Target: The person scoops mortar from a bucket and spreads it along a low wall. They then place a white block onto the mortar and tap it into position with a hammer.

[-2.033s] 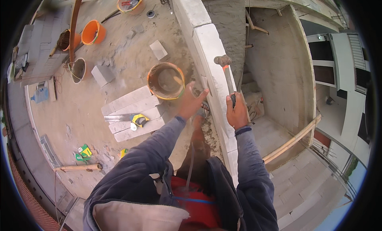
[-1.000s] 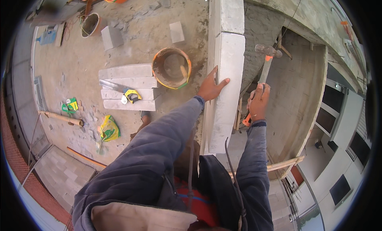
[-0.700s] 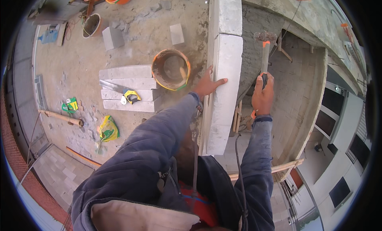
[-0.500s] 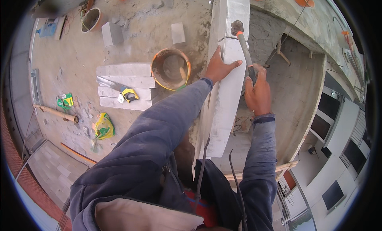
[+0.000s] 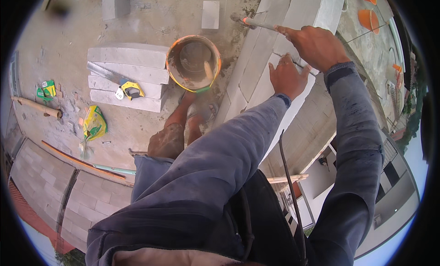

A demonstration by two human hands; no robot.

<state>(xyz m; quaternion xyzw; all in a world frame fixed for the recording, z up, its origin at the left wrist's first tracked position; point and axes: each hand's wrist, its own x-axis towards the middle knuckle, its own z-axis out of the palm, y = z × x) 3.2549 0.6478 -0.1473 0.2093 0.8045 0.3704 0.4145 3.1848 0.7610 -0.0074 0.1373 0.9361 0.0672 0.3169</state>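
A hammer [image 5: 263,25] with a grey handle and an orange band is gripped in my right hand [image 5: 318,46]. It points left across the wall, its dark head out past the wall's left side. My left hand [image 5: 289,77] lies with fingers spread on the top of a pale block [image 5: 286,98] in the wall, close to the joint with the block beyond. The two hands are near each other, the right one farther and higher. Along the left face of the wall [image 5: 245,73], joints between blocks show.
Left of the wall stands a mortar-stained bucket [image 5: 217,60] with a wooden-handled tool inside. A handsaw [image 5: 130,88] lies on stacked blocks [image 5: 128,53]. Single blocks [image 5: 211,15], a yellow-green bag [image 5: 95,123] and a bamboo pole [image 5: 39,107] are on the floor. Orange buckets [image 5: 368,21] stand far right.
My right hand has swung the hammer from over the wall's top to its left side. My left hand remains on the block, its fingers now near the joint. The view has shifted.
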